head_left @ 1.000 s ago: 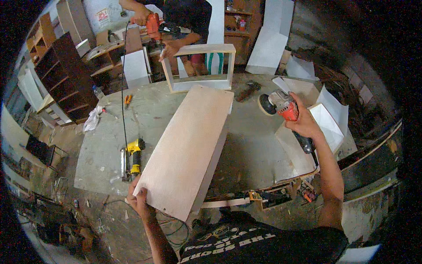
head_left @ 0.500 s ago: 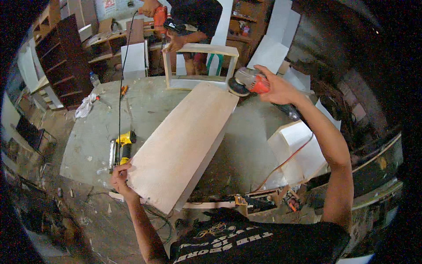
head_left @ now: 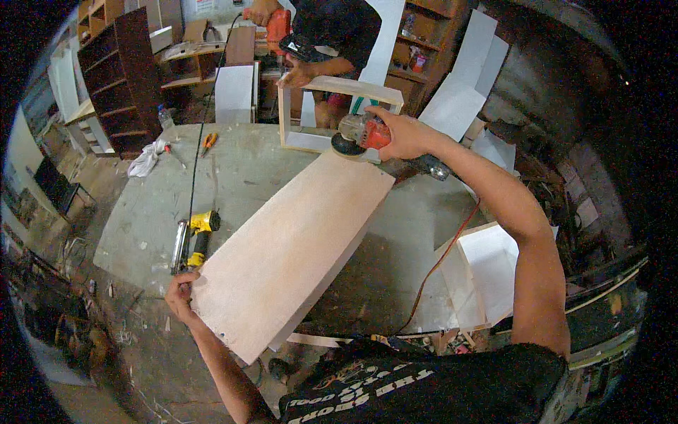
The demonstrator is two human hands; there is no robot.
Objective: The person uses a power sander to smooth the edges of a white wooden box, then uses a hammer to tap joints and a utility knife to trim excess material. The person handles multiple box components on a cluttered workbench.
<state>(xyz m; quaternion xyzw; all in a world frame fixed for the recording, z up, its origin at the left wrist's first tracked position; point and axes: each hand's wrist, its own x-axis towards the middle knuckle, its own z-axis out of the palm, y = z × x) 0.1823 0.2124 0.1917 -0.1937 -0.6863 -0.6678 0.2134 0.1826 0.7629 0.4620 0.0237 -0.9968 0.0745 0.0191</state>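
A long, pale wooden box (head_left: 296, 247) lies slantwise on the table with its broad plywood face up. My right hand (head_left: 408, 136) is closed around a red and black angle grinder (head_left: 373, 133); its round disc (head_left: 347, 146) rests at the far end of the box, by the edge. At the near left corner, my left hand (head_left: 182, 297) grips the box's edge, its fingertips partly hidden. Just beyond that hand lies a yellow and black nail gun (head_left: 200, 237).
Across the table (head_left: 244, 159) a co-worker's hand holds a red drill (head_left: 278, 32) over an open wooden frame (head_left: 284, 116). Orange-handled pliers (head_left: 209, 144) and a white cloth (head_left: 147, 159) lie far left. A white-lined box (head_left: 487, 272) stands right; an orange cord (head_left: 439, 261) trails beside it.
My right hand has moved the grinder left, from the far right corner along the box's far end. My left hand keeps its grip on the near corner. The whole view has shifted slightly.
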